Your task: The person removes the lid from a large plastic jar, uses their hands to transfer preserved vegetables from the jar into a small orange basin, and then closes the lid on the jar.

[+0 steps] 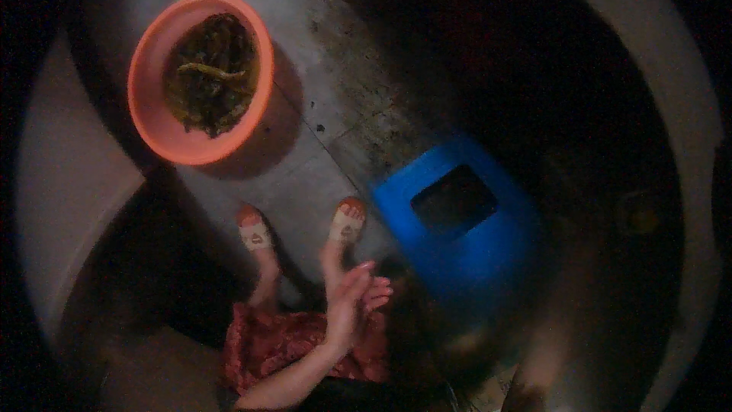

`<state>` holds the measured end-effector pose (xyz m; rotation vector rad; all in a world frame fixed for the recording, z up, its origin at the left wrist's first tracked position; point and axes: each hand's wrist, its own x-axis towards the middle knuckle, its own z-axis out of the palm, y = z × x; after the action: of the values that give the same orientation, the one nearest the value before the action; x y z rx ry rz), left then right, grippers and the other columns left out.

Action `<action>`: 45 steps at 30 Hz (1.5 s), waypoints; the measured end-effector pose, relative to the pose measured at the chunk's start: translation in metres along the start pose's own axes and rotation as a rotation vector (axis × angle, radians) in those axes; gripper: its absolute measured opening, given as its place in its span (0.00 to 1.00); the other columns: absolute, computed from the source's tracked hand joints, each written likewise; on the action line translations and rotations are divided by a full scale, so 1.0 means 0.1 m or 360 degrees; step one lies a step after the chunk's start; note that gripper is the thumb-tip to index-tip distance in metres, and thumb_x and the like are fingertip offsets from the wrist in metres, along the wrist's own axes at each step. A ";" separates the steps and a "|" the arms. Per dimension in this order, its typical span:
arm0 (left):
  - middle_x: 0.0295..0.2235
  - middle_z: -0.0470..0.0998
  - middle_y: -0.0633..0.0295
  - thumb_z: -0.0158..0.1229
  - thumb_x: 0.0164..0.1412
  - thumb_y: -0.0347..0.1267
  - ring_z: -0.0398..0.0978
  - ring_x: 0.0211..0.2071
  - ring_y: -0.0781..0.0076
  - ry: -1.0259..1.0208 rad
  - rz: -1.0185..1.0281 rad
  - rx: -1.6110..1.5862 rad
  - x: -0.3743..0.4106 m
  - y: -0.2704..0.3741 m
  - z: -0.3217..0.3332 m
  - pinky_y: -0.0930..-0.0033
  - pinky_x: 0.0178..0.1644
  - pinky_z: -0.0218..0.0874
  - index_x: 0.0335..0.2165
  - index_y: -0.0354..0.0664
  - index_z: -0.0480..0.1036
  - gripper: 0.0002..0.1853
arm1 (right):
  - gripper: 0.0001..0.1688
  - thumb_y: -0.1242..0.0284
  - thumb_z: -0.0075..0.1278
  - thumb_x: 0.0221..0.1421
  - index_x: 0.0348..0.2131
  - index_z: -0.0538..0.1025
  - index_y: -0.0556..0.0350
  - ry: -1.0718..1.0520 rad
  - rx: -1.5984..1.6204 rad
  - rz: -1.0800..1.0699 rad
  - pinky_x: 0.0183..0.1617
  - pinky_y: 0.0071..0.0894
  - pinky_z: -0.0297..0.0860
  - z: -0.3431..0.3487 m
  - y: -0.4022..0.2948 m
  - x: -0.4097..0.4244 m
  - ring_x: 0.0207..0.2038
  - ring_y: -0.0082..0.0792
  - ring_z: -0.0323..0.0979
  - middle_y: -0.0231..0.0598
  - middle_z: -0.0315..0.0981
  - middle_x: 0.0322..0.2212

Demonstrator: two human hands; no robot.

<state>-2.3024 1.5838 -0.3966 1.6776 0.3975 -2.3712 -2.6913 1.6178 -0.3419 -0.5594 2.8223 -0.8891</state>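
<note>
My left hand (355, 304) is over my lap, its fingers apart and slightly bent, with nothing seen in it. Below it lies red patterned cloth (274, 337). My right hand is out of view. Ahead on the left, an orange plastic tub (146, 97) stands on the floor. Inside it is a heap of dark greenish-brown matter (214, 100), too dim to name, with a pale yellowish strip (211, 71) across the top. To the right of my hand is a blue plastic container (394, 206) with a dark rectangular opening (454, 200).
My feet (346, 226), in slippers with pale straps, rest on the grey floor (286, 183). Dark stains and crumbs (366, 86) mark the floor beyond the tub. A pale curved surface (63, 143) runs along the left side. Much of the right side is too dark to make out.
</note>
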 end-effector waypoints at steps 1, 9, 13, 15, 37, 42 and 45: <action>0.34 0.72 0.56 0.46 0.60 0.37 0.73 0.33 0.67 -0.0057 -0.0035 -0.0031 0.07 -0.01 0.05 0.68 0.38 0.65 0.48 0.41 0.59 0.20 | 0.22 0.64 0.47 0.52 0.46 0.68 0.54 -0.0205 0.0007 0.0018 0.47 0.33 0.63 0.29 -0.20 0.13 0.46 0.34 0.64 0.38 0.66 0.44; 0.34 0.71 0.55 0.46 0.60 0.36 0.71 0.35 0.67 -0.0037 -0.0033 -0.0175 0.06 0.18 0.12 0.69 0.39 0.65 0.49 0.41 0.58 0.20 | 0.19 0.64 0.49 0.49 0.40 0.73 0.54 -0.1090 -0.0755 -0.0392 0.46 0.33 0.64 2.99 -0.52 0.65 0.42 0.40 0.69 0.44 0.72 0.38; 0.34 0.70 0.55 0.45 0.60 0.36 0.70 0.33 0.68 0.0191 -0.0029 -0.0315 -0.04 0.36 0.11 0.71 0.35 0.63 0.49 0.40 0.57 0.20 | 0.20 0.65 0.50 0.48 0.41 0.72 0.54 -0.1032 -0.0702 -0.0533 0.48 0.37 0.63 3.66 -0.82 0.66 0.44 0.44 0.67 0.46 0.69 0.42; 0.34 0.70 0.55 0.45 0.59 0.36 0.70 0.33 0.68 0.0154 0.0018 -0.0414 0.09 0.13 -0.13 0.70 0.35 0.63 0.49 0.41 0.57 0.21 | 0.23 0.66 0.51 0.46 0.44 0.70 0.54 -0.0982 -0.0707 -0.0796 0.49 0.38 0.62 3.94 -0.75 0.73 0.47 0.46 0.64 0.48 0.65 0.45; 0.33 0.71 0.57 0.47 0.59 0.36 0.69 0.33 0.69 0.0346 -0.0107 -0.0397 0.06 0.30 0.26 0.68 0.39 0.61 0.49 0.41 0.59 0.20 | 0.27 0.85 0.45 0.42 0.45 0.63 0.60 -0.2334 0.1677 0.1254 0.49 0.44 0.65 3.08 -0.62 -0.65 0.45 0.44 0.66 0.48 0.65 0.43; 0.34 0.71 0.57 0.46 0.59 0.37 0.70 0.34 0.69 0.0293 -0.0079 -0.0459 0.10 0.23 0.15 0.68 0.41 0.61 0.49 0.42 0.59 0.20 | 0.29 0.86 0.44 0.41 0.47 0.62 0.59 -0.2405 0.1930 0.1465 0.50 0.49 0.63 3.19 -0.53 -1.31 0.47 0.50 0.64 0.53 0.62 0.45; 0.34 0.71 0.57 0.45 0.60 0.37 0.69 0.34 0.69 0.0368 -0.0007 -0.0458 0.09 0.24 0.10 0.69 0.40 0.61 0.48 0.42 0.60 0.19 | 0.28 0.86 0.43 0.40 0.46 0.62 0.60 -0.2365 0.2028 0.1552 0.51 0.49 0.62 3.34 -0.50 -1.68 0.47 0.53 0.63 0.54 0.62 0.45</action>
<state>-2.3061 1.5579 -0.4040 1.8118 0.7430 -2.0095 -2.4436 1.4684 -0.5839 0.3022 0.6661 -1.0308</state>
